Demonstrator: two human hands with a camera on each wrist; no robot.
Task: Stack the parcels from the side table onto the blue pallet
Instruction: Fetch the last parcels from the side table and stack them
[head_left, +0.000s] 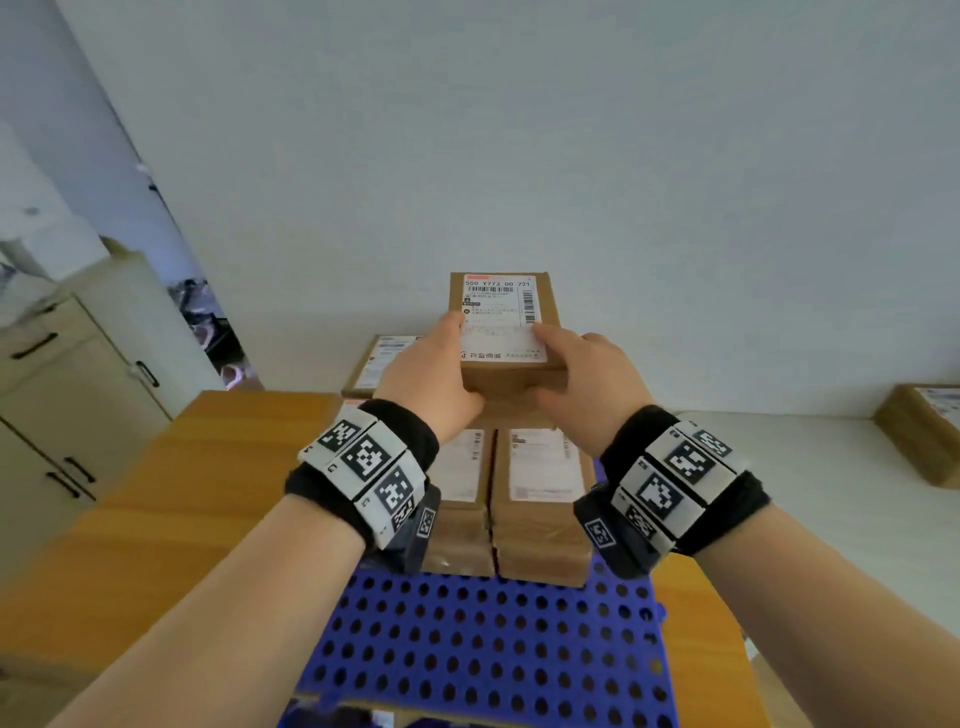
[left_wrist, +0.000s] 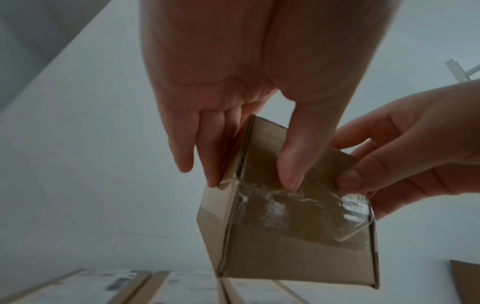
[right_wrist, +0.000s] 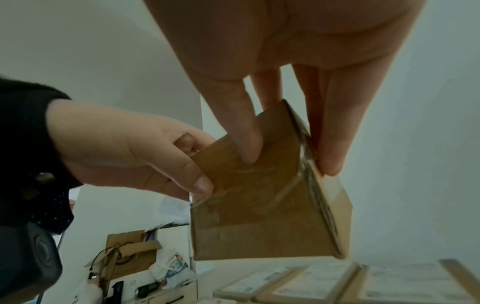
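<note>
With the left hand (head_left: 431, 376) and right hand (head_left: 587, 376) clamped in a grip on opposite sides of the parcel (head_left: 506, 322), held above the stacked parcels (head_left: 540, 493), lower it level, then release.

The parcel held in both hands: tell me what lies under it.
Under the held parcel are stacked parcels on the blue pallet. The left hand and right hand hide the stack's middle, so contact cannot be judged.

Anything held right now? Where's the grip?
Both hands hold one parcel: left hand at its near left corner, right hand at its near right corner.
</note>
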